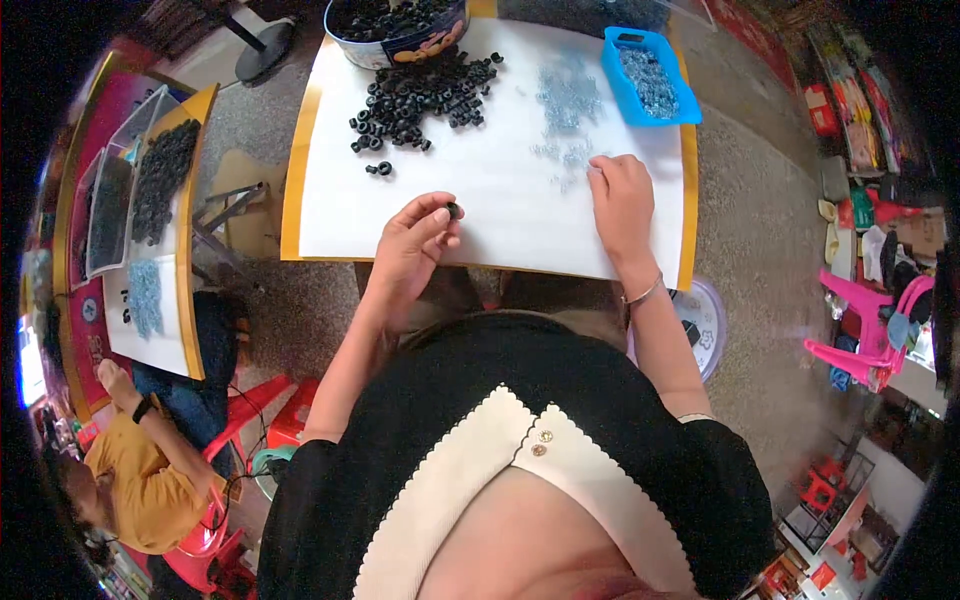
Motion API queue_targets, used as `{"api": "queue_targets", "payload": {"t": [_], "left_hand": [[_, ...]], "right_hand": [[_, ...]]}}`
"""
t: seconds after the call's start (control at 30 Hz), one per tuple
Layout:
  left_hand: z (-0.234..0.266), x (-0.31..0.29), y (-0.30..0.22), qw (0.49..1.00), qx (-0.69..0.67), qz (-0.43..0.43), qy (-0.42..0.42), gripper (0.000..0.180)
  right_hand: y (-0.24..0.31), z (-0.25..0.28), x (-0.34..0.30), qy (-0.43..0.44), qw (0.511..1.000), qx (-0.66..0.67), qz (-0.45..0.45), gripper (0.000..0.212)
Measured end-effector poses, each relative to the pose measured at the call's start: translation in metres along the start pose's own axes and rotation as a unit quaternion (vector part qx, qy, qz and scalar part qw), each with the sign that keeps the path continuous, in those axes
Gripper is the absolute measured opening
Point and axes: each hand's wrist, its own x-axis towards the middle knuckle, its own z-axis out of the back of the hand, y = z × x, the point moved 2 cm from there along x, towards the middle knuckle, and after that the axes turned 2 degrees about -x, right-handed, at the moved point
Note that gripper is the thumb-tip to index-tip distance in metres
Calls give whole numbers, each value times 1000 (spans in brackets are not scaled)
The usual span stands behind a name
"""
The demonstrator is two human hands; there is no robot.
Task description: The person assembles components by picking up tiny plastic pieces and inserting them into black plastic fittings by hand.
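My left hand [415,245] is held over the near edge of the white table [500,215] and pinches a small black ring [452,210] between thumb and fingertips. My right hand [620,195] rests palm-down on the table, its fingers on a scatter of small pale-blue parts [568,120]. A pile of black rings [425,100] lies at the far left of the table, with one pair of black rings [379,168] loose nearer me.
A round tin [395,30] full of black rings stands at the table's far edge. A blue tray [650,75] of pale parts sits far right. To the left, another table [150,220] holds similar parts, where a person in a yellow top [140,480] sits. Red stools stand below.
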Motion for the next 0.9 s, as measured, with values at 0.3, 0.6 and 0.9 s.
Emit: {"api": "queue_targets", "payload": {"t": [0.3,0.6,0.9], "left_hand": [[-5,-4,-6,1000,4,17,-9,24],[-7,-2,-6,1000,-11,22,-11,27],[3,1,1,1000,-26,-9,8,24]], "right_hand": [[-6,-8,-1,-27,987,123,-97,10],[59,-9,1,103,902,375,-188,12],[120,-29,5,186,894,403,-57,10]]}}
